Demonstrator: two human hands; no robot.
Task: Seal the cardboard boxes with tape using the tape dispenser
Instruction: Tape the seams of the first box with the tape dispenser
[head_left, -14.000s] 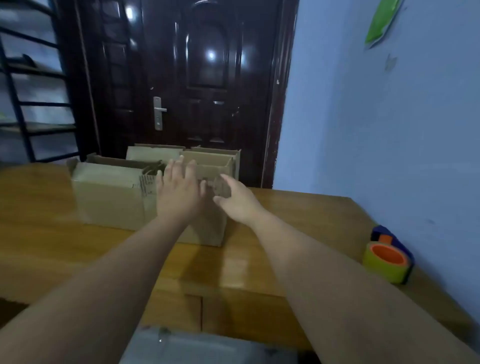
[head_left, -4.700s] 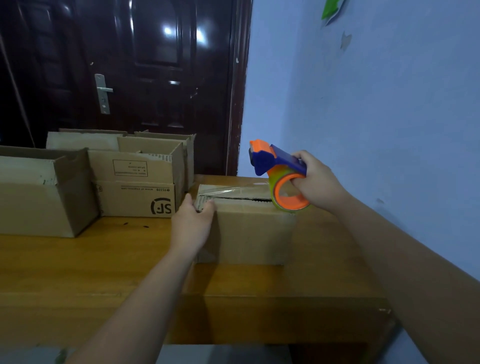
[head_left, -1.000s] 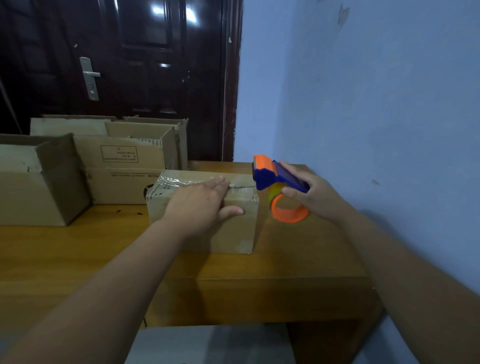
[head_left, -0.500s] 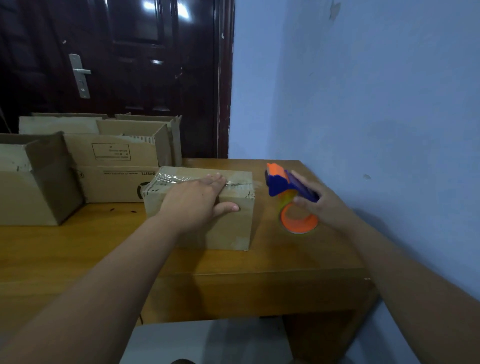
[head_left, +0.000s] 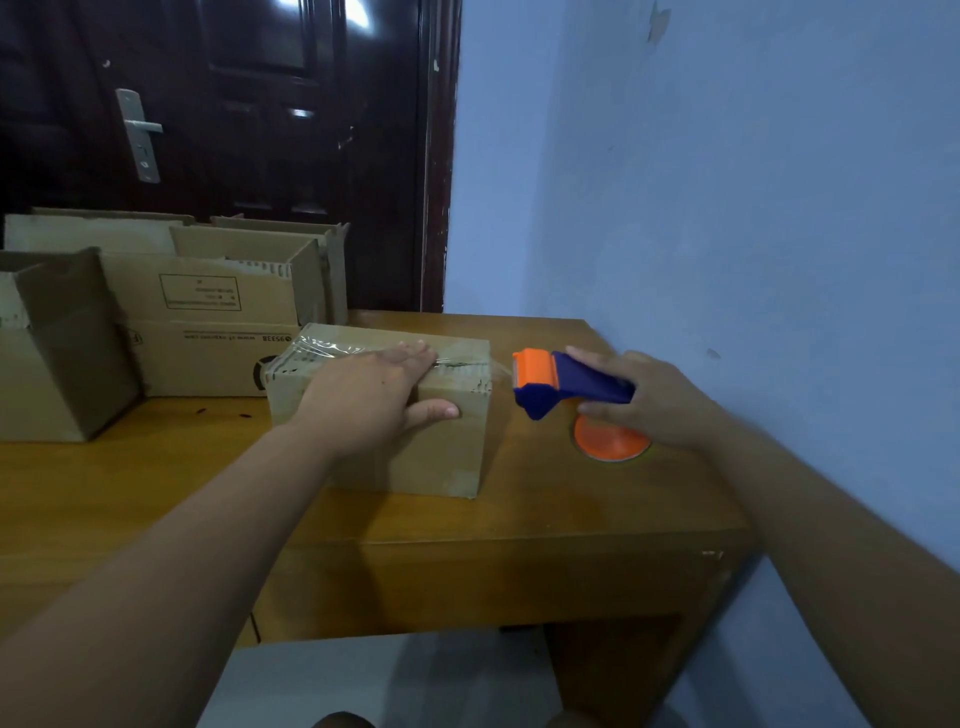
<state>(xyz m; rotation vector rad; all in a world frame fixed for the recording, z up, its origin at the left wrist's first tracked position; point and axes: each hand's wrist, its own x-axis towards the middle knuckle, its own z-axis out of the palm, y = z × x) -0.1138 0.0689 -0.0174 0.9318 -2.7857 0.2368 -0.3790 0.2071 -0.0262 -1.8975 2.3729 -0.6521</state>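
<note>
The left hand (head_left: 374, 400) lies flat on the box (head_left: 415, 457), fingers straight across the taped top and thumb spread down the front face. It grips nothing and only presses. The right hand (head_left: 657, 400) curls its fingers round the blue handle of the dispenser (head_left: 566, 384) and holds it just beside the box, at the box's 3 o'clock. The orange blade end points at the box's right edge, and the orange roll hangs low over the table (head_left: 519, 525); whether it touches the wood I cannot tell. Clear tape (head_left: 322, 347) runs along the top seam of the box, wrinkled at the left end. At the box's 9 to 11 o'clock stand open boxes (head_left: 218, 332), flaps up. A dark door (head_left: 260, 130) is at 12 o'clock and a blue wall (head_left: 727, 208) at 3 o'clock.
</note>
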